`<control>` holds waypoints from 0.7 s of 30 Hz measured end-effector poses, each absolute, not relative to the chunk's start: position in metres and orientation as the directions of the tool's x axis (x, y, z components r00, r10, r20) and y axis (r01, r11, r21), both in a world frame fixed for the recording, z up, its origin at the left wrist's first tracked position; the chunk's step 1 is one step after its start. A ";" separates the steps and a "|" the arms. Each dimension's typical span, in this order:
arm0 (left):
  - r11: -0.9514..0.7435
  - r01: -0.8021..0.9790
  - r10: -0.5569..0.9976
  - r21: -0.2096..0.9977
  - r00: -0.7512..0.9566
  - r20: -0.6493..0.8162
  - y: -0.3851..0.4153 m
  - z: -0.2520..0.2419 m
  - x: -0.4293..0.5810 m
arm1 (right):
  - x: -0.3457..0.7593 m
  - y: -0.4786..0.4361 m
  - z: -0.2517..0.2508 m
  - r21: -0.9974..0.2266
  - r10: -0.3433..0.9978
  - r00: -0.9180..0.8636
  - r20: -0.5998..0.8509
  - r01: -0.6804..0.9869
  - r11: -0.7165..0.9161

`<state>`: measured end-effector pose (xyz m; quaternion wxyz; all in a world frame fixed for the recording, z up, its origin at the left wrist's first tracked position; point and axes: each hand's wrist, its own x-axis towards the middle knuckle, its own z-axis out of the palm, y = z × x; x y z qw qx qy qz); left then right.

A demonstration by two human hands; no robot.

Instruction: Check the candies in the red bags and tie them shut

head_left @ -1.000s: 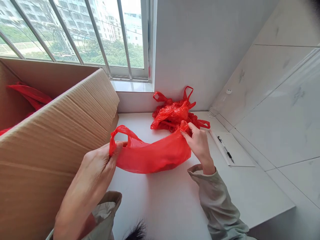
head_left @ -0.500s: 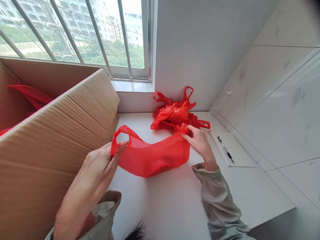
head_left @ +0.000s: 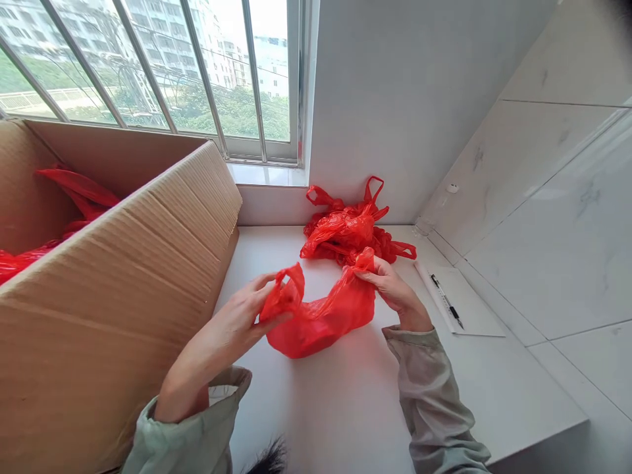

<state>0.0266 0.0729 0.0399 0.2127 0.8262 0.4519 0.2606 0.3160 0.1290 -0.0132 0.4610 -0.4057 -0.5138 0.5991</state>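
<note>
A red plastic bag (head_left: 320, 316) hangs slack between my two hands above the white counter (head_left: 345, 401). My left hand (head_left: 244, 316) pinches the bag's left handle end, fingers closed on it. My right hand (head_left: 392, 289) grips the right handle end, fingers closed too. Right behind my right hand, against the wall, lies a pile of red plastic bags (head_left: 350, 227).
A large open cardboard box (head_left: 123, 276) fills the left side, with red bags (head_left: 74, 197) inside it. A sheet of paper (head_left: 461, 296) with a pen (head_left: 447, 301) lies to the right, by the tiled wall. The window is behind, the counter edge at lower right.
My left hand has moved right, towards my right hand, so the stretched bag now sags and bunches between them. The view shifted slightly.
</note>
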 end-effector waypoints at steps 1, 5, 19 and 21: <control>-0.500 0.596 0.841 0.628 0.506 0.189 0.075 0.041 0.029 | 0.311 0.130 -0.015 -0.987 0.966 -0.256 -0.018 -0.150 -0.058; -0.377 0.381 0.811 0.844 0.575 0.103 0.074 0.042 0.044 | 0.287 0.139 -0.035 -0.994 0.983 -0.183 0.026 -0.113 0.006; 0.281 -0.147 0.958 0.948 0.107 -0.268 0.095 -0.008 0.087 | 0.285 0.131 -0.018 -0.981 0.985 -0.060 0.164 0.093 0.169; 0.241 0.060 0.965 0.969 0.087 -0.246 0.092 -0.008 0.091 | 0.284 0.117 -0.002 -0.949 0.968 -0.098 0.231 0.195 0.247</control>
